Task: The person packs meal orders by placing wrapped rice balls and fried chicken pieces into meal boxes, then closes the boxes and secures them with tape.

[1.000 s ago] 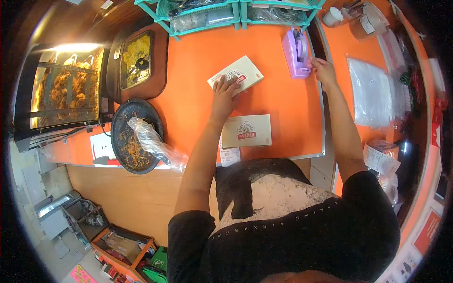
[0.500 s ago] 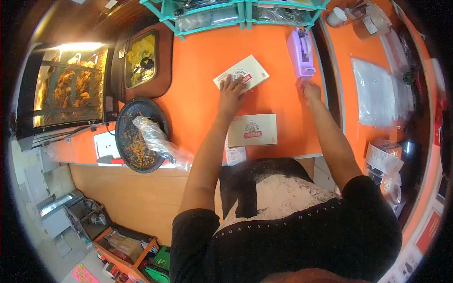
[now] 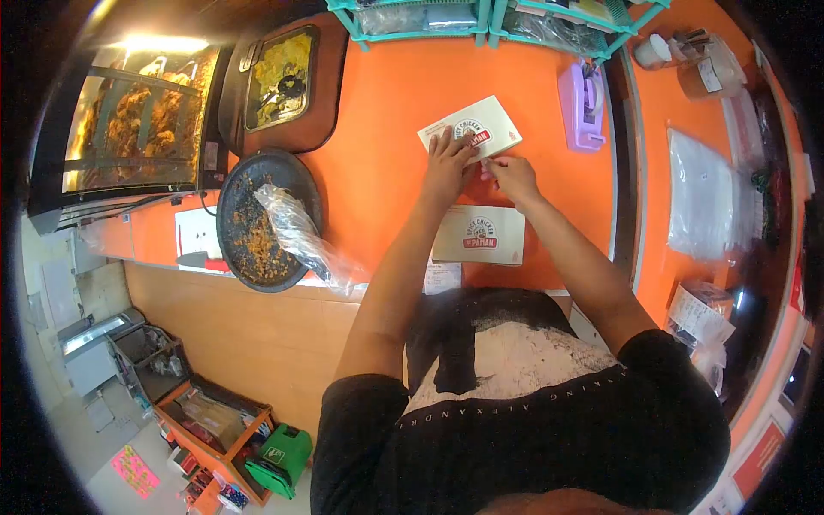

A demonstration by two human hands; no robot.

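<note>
A white takeaway box [image 3: 495,120] with a red "Spicy Chicken" logo lies tilted on the orange counter. My left hand [image 3: 447,168] rests on its left front part, fingers spread over the lid. My right hand [image 3: 513,178] is at the box's front edge, close beside the left fingers, with thumb and fingertips pinched together. A small shiny bit, apparently a piece of tape, shows at those fingertips, partly hidden. Nearer to me lies a second matching box [image 3: 479,244], closed and flat, which neither hand holds. The purple tape dispenser [image 3: 584,116] stands at the right.
At the left, a black round tray [image 3: 230,232] holds crumbs and a plastic bag [image 3: 292,227]. Behind it are a food pan [image 3: 279,81] and a lit display case [image 3: 129,120]. Teal racks [image 3: 489,39] line the back. Clear bags [image 3: 704,193] lie at the right.
My right hand has moved left from the tape dispenser to the far box's front edge. My left hand stays on that box. The whole view has shifted slightly.
</note>
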